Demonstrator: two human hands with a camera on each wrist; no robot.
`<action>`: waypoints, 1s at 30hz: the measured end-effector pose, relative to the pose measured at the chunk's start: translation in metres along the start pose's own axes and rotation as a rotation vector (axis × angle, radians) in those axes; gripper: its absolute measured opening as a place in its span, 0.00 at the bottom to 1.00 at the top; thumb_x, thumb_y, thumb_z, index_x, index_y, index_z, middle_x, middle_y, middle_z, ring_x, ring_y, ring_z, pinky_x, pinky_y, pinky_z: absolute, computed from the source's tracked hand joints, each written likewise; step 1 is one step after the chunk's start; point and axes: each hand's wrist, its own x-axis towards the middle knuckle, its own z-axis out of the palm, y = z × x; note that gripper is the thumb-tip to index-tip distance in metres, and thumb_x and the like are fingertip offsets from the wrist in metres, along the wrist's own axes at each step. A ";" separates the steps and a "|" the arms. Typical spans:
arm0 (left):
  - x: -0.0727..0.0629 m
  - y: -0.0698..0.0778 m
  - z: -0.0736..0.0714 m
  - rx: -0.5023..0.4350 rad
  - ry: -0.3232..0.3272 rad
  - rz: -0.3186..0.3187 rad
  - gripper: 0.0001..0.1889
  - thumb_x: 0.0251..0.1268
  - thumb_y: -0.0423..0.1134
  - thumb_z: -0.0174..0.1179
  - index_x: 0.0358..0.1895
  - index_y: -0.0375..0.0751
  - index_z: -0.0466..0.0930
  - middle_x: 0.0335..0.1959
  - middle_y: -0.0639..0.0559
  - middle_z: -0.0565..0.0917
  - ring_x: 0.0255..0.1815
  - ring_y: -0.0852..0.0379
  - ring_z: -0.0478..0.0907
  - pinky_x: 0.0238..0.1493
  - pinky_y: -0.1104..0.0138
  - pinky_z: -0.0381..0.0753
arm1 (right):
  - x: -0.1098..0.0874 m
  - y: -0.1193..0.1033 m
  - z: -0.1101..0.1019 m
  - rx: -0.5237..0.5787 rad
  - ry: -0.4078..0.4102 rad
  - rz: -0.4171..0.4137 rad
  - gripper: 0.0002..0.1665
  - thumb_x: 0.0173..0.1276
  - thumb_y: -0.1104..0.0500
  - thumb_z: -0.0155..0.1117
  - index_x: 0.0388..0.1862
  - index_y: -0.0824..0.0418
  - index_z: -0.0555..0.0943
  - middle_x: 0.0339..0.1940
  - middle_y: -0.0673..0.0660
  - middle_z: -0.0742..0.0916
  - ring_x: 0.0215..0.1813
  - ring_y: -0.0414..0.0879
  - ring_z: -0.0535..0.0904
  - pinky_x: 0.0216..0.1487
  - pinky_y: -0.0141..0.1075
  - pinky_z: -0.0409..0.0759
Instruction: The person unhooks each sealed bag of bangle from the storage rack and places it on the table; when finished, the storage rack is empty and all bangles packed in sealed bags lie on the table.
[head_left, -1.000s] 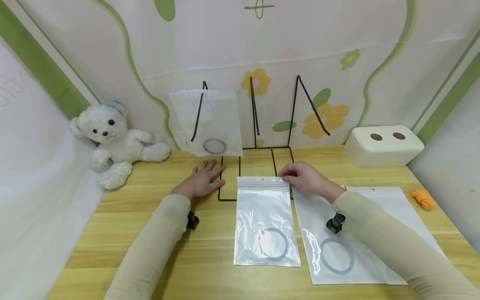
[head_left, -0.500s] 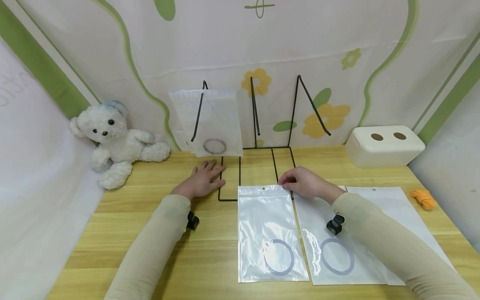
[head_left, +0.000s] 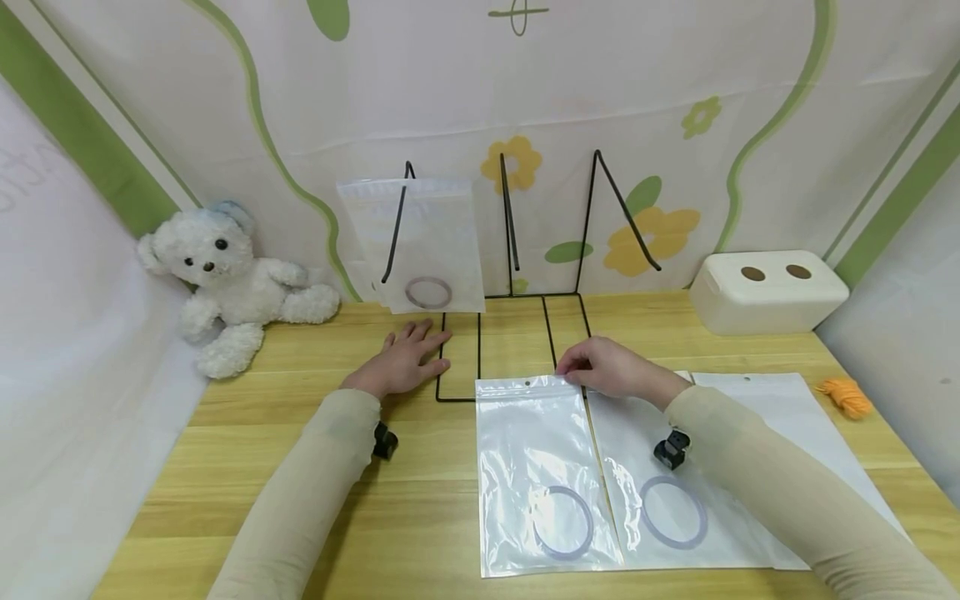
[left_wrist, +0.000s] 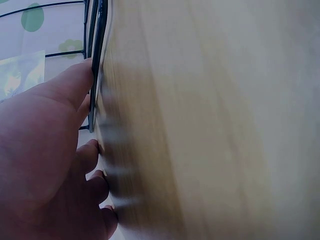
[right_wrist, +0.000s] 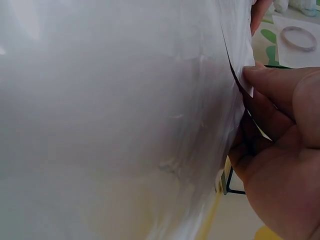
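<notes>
At the upper right corner of a glossy zip bag [head_left: 528,442], my right hand [head_left: 611,367] pinches the edge between thumb and fingers. The bag lies along the left side of another white zip bag [head_left: 622,467]. A pale purple ring [head_left: 589,521] shows inside the pinched bag. In the right wrist view, the thumb [right_wrist: 280,82] presses on the bag's edge. My left hand [head_left: 403,362] rests palm down on the table with fingers spread, its index finger and thumb at the left base wire of a black display rack [head_left: 549,333].
From the rack's left hook hangs a translucent bag [head_left: 431,237] with a ring in it; two more hooks stand bare. A white bag [head_left: 772,425] lies partly under the right forearm. Around the table are a teddy bear [head_left: 232,283], a white box [head_left: 768,300] and orange yarn [head_left: 846,397].
My right hand has drawn the pinched bag toward the front edge and slightly right, so it now sits against the neighbouring bag, bottoms nearly level. My left hand has stayed put.
</notes>
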 end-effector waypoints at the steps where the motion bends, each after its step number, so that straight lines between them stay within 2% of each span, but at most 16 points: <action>1: 0.000 0.000 0.000 -0.001 0.002 0.001 0.35 0.88 0.58 0.50 0.89 0.53 0.56 0.91 0.37 0.44 0.91 0.27 0.37 0.85 0.29 0.35 | 0.000 0.000 0.000 -0.004 -0.001 -0.002 0.07 0.79 0.64 0.67 0.47 0.56 0.91 0.45 0.51 0.93 0.46 0.43 0.84 0.52 0.41 0.83; 9: 0.000 -0.002 0.000 0.001 0.003 0.003 0.35 0.88 0.58 0.50 0.89 0.53 0.56 0.91 0.37 0.44 0.91 0.28 0.37 0.85 0.29 0.35 | 0.000 0.001 0.000 -0.054 0.019 -0.004 0.05 0.79 0.62 0.69 0.46 0.56 0.91 0.44 0.50 0.93 0.45 0.42 0.84 0.51 0.41 0.83; 17: 0.000 0.000 0.000 0.001 0.000 0.006 0.35 0.88 0.58 0.50 0.89 0.53 0.55 0.91 0.37 0.44 0.91 0.27 0.37 0.85 0.28 0.36 | 0.002 0.002 0.001 -0.084 0.062 -0.005 0.06 0.78 0.64 0.68 0.45 0.56 0.91 0.43 0.51 0.93 0.46 0.44 0.86 0.55 0.46 0.85; 24: 0.000 -0.002 0.000 0.002 -0.001 0.005 0.35 0.88 0.58 0.50 0.89 0.53 0.55 0.91 0.36 0.43 0.91 0.27 0.36 0.85 0.29 0.35 | -0.001 0.000 -0.003 -0.086 0.060 0.003 0.06 0.79 0.62 0.68 0.46 0.56 0.91 0.44 0.51 0.93 0.42 0.44 0.83 0.47 0.39 0.83; 26: 0.000 -0.002 0.000 0.004 0.000 0.006 0.35 0.88 0.58 0.49 0.89 0.53 0.55 0.91 0.36 0.44 0.91 0.27 0.37 0.85 0.28 0.35 | -0.003 -0.001 -0.005 -0.090 0.075 -0.018 0.06 0.79 0.61 0.68 0.46 0.57 0.91 0.44 0.52 0.93 0.43 0.44 0.83 0.46 0.40 0.83; 30: 0.001 -0.002 0.001 0.007 0.000 0.007 0.35 0.88 0.59 0.49 0.89 0.53 0.54 0.92 0.37 0.43 0.91 0.28 0.36 0.85 0.29 0.35 | -0.008 0.001 -0.012 -0.086 0.143 -0.040 0.09 0.81 0.60 0.65 0.52 0.60 0.90 0.46 0.53 0.93 0.47 0.46 0.85 0.51 0.45 0.85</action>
